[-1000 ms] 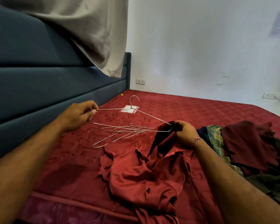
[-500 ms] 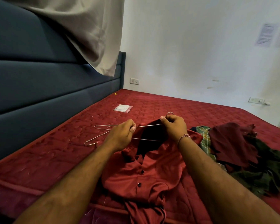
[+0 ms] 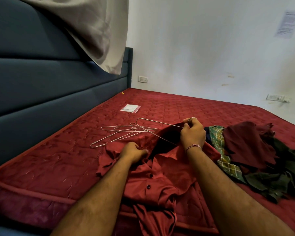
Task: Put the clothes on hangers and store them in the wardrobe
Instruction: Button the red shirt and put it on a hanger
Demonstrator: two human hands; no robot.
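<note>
Person is working a wire hanger [image 3: 157, 127] into the red shirt [image 3: 162, 174] on the red mattress [image 3: 46, 167] — both hands are engaged.

The right hand [image 3: 192, 132] is pinching the hanger near its far end at the lifted shirt opening, one wire arm running into the dark gap under the cloth; the left hand [image 3: 134, 152] is gripping a bunch of the shirt's fabric just beside the collar. The shirt is lying across the near mattress edge, its tail hanging over the piping. Spare hangers [image 3: 119, 133] are lying in a loose heap just left of the shirt, touching it. A pile of clothes [image 3: 255, 159] is sitting at right, against the shirt. Open mattress is stretching behind — only a small plastic packet [image 3: 130, 108] is lying there, near the blue headboard [image 3: 41, 86].
</note>
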